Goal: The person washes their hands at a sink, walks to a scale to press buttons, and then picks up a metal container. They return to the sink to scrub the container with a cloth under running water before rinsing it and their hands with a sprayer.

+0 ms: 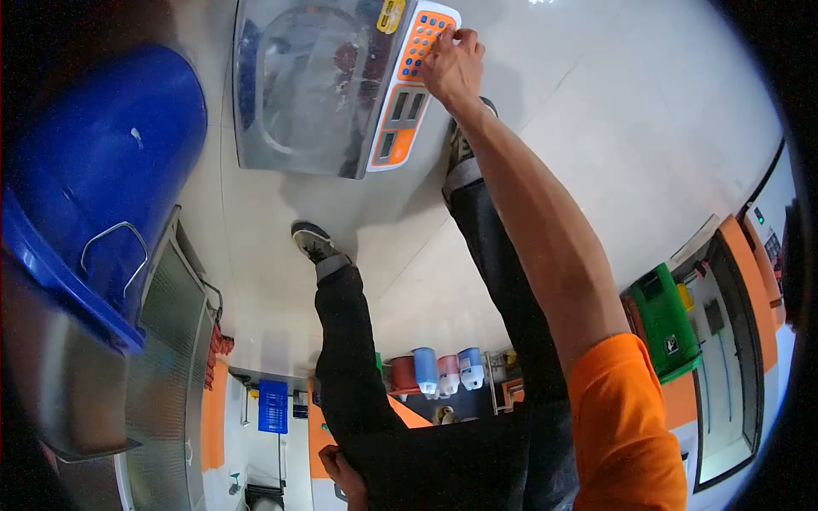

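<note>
Left hand [342, 477]: low against my trousers [354, 358], partly cut off; I cannot tell its grip.
Right hand [452, 64]: empty, fingers curled, tips on the washer panel [400, 111], covering some buttons.

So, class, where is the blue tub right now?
In the head view, the blue tub fills the upper left, just left of the washing machine whose orange panel the right hand touches.

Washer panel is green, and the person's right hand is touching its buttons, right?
Not quite. The panel is orange, not green. The rest holds: the right hand has its fingertips on the buttons at the top of the washer. The head view shows it.
</note>
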Demonstrator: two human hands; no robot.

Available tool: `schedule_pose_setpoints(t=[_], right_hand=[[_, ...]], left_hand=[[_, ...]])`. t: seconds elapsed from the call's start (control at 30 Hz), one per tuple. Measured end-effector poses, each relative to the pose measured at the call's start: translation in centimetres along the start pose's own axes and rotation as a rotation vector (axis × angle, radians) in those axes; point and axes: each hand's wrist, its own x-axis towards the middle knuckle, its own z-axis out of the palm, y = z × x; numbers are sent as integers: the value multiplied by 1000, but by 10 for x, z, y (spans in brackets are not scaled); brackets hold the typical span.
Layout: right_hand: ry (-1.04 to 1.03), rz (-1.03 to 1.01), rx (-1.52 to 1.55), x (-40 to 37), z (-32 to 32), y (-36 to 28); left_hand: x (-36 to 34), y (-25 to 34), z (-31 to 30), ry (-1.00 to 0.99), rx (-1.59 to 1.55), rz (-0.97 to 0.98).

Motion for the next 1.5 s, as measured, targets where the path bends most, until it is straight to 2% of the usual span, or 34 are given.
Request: schedule_pose_setpoints(t=[0.07,0.17,0.2,0.23,0.27,0.3,0.37,0.4,0.47,0.53,0.63,0.73,0.83,0.93,1.03,1.13,1.2,1.27,1.33,1.37,1.47,1.5], right_hand=[[-122,-15,22,9,5,18],[-86,86,214,2,-24,26],[-74,82,161,-7,-32,30],[-166,134,232,-16,-43,36],[-254,183,299,-27,-60,41],[-341,234,363,-40,-77,49],[-385,222,394,-74,-106,64],[-449,311,454,-94,-122,72],[-496,496,581,-135,-158,80],[-469,634,640,-177,-192,85],[-435,776,644,-238,-230,102],[-504,879,575,-307,-254,134],[-536,1017,522,-362,-278,148],[-599,1044,485,-393,-305,141],[-549,1020,532,-405,-326,130],[-504,938,606,-382,-351,102],[-481,893,642,-361,-364,83],[-473,839,689,-337,-369,75],[-395,959,906,-305,-373,59],[-350,1026,1011,-290,-376,52],[-203,1037,1298,-249,-383,31],[-179,1029,1372,-237,-382,26]], left_hand=[[-3,-3,-2,-9,-15,33],[1,28,-5,-123,50,77],[10,15,-13,-169,-16,31],[25,-2,-25,-214,-86,-19],[43,-6,-40,-200,-89,76],[54,27,-58,-272,-470,126],[76,94,-94,-515,-1315,122],[75,142,-108,-385,-1436,139],[94,175,-147,-380,-1546,294],[108,204,-172,-358,-1790,324],[138,233,-193,-523,-1954,253],[179,225,-197,-473,-1961,249],[175,226,-212,-805,-2035,127],[161,208,-226,-816,-1834,189],[107,172,-225,-666,-1549,297],[48,125,-213,-425,-1303,248],[6,115,-186,-82,-1227,150],[-38,128,-164,-250,-1235,39],[-57,139,-139,-275,-1221,-15],[-59,145,-129,-291,-1209,-44],[-53,159,-110,-329,-1106,-5],[-39,155,-107,-484,-1179,-23]])
